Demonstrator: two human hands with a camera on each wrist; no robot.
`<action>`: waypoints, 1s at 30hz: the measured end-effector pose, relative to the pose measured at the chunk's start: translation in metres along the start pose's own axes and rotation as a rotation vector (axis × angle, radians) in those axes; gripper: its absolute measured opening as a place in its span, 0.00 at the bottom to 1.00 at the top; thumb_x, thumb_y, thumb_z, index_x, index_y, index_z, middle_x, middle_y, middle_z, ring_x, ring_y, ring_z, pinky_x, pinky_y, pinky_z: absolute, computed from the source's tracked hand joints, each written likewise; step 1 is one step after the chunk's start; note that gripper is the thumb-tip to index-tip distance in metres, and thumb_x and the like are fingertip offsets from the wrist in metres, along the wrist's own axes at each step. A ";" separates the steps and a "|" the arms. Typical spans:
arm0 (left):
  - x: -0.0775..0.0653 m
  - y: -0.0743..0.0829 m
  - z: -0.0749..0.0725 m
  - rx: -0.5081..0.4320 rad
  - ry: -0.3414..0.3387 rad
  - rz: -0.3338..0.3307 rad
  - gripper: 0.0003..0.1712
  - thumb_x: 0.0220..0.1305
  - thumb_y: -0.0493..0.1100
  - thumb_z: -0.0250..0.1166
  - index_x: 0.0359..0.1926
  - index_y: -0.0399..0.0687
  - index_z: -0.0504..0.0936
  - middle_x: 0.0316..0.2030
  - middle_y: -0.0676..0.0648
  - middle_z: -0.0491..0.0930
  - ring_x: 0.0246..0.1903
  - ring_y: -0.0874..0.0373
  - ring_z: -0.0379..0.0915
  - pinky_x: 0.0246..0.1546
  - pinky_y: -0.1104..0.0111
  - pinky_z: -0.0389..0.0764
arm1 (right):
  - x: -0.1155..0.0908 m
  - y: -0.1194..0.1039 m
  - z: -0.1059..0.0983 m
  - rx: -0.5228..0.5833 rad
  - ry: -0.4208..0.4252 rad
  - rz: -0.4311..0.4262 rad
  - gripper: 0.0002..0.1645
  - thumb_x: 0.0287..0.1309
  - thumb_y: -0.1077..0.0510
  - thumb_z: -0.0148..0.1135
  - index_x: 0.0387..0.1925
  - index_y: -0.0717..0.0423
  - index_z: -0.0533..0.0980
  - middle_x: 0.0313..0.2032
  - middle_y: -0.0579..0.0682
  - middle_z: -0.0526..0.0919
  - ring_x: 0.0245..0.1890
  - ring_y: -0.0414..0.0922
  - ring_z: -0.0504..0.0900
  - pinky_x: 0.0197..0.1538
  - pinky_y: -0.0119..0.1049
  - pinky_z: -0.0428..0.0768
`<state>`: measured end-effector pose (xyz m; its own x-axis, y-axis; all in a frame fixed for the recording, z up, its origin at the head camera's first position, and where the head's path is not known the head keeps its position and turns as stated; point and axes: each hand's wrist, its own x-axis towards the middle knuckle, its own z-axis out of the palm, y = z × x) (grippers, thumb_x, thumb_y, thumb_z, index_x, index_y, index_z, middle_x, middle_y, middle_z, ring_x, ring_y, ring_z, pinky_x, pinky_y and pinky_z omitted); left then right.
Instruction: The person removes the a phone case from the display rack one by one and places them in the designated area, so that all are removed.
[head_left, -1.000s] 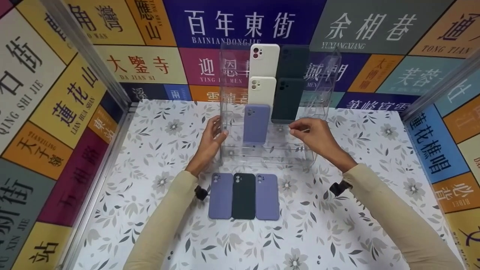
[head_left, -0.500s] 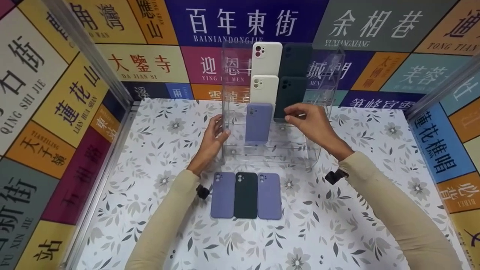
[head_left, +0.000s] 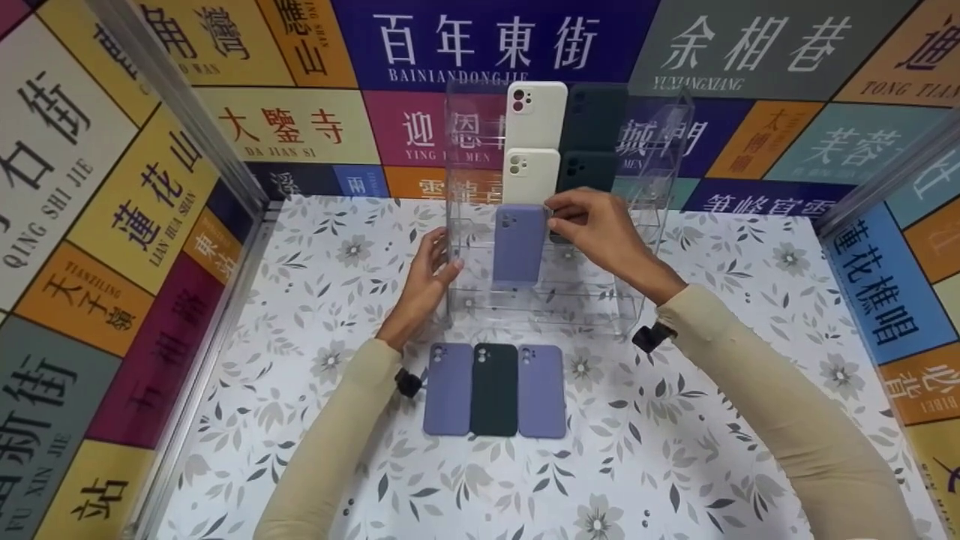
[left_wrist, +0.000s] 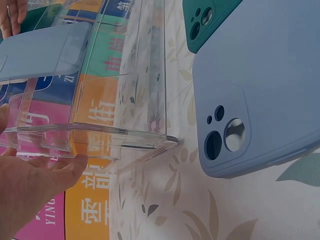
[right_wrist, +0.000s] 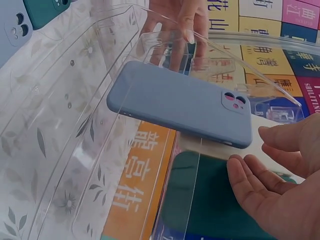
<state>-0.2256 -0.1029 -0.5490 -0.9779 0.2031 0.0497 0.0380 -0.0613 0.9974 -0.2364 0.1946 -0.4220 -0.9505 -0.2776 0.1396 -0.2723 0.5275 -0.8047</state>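
A clear tiered phone-case stand (head_left: pixel 480 301) stands on the table. My left hand (head_left: pixel 424 285) grips its left side panel, thumb and fingers on opposite faces, as the left wrist view shows. Leaning on a lower tier is a purple phone case (head_left: pixel 517 247). My right hand (head_left: pixel 604 229) hovers by that case's upper right corner; in the right wrist view a gap separates thumb (right_wrist: pixel 280 137) and fingers, which hold nothing. It partly hides the lower dark green case (head_left: pixel 589 169). Above are a white case (head_left: pixel 531 176), another white case (head_left: pixel 536 116) and a dark green case (head_left: pixel 596 116).
In front of the stand, a purple case (head_left: pixel 448 390), a dark green case (head_left: pixel 495 390) and another purple case (head_left: pixel 541 390) lie side by side on the floral tabletop (head_left: pixel 660 465). Panels with printed characters (head_left: pixel 480 45) surround the table at the back and sides.
My right hand has moved left and upward, from beneath the lower dark green case to the purple case's upper right corner. My left hand stays at the stand's side.
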 end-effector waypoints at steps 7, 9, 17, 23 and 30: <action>0.000 0.000 0.000 -0.015 0.008 0.013 0.38 0.83 0.33 0.60 0.85 0.38 0.55 0.85 0.34 0.56 0.84 0.36 0.54 0.79 0.47 0.66 | 0.006 -0.004 0.009 -0.029 0.017 -0.001 0.18 0.74 0.66 0.69 0.62 0.63 0.86 0.54 0.60 0.87 0.53 0.54 0.90 0.57 0.43 0.88; 0.000 0.000 0.000 -0.016 0.008 0.011 0.38 0.83 0.34 0.61 0.84 0.38 0.56 0.85 0.35 0.56 0.84 0.35 0.53 0.79 0.47 0.66 | 0.007 -0.004 0.010 -0.035 0.031 -0.001 0.18 0.74 0.66 0.69 0.62 0.63 0.86 0.53 0.61 0.87 0.52 0.55 0.90 0.56 0.42 0.88; -0.001 0.002 0.000 0.014 0.003 0.013 0.37 0.83 0.36 0.61 0.84 0.42 0.57 0.85 0.36 0.57 0.84 0.36 0.53 0.79 0.48 0.66 | 0.008 0.002 0.021 -0.056 0.099 -0.031 0.15 0.72 0.67 0.72 0.57 0.63 0.88 0.49 0.61 0.89 0.47 0.54 0.91 0.48 0.30 0.84; -0.001 0.001 -0.001 0.016 -0.007 0.013 0.38 0.84 0.39 0.62 0.85 0.42 0.56 0.86 0.35 0.55 0.84 0.40 0.54 0.79 0.45 0.65 | 0.005 0.005 0.028 -0.029 0.164 -0.062 0.12 0.70 0.69 0.73 0.52 0.63 0.89 0.45 0.59 0.91 0.43 0.50 0.90 0.43 0.26 0.81; -0.002 -0.001 -0.002 0.033 0.004 0.021 0.37 0.84 0.40 0.62 0.85 0.43 0.58 0.85 0.36 0.56 0.85 0.40 0.53 0.80 0.47 0.65 | 0.000 0.004 0.025 0.069 0.206 -0.084 0.12 0.69 0.71 0.72 0.51 0.63 0.90 0.45 0.58 0.90 0.43 0.50 0.91 0.44 0.26 0.86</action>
<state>-0.2243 -0.1047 -0.5500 -0.9777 0.1981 0.0702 0.0649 -0.0333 0.9973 -0.2339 0.1769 -0.4400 -0.9372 -0.1445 0.3174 -0.3479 0.4510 -0.8220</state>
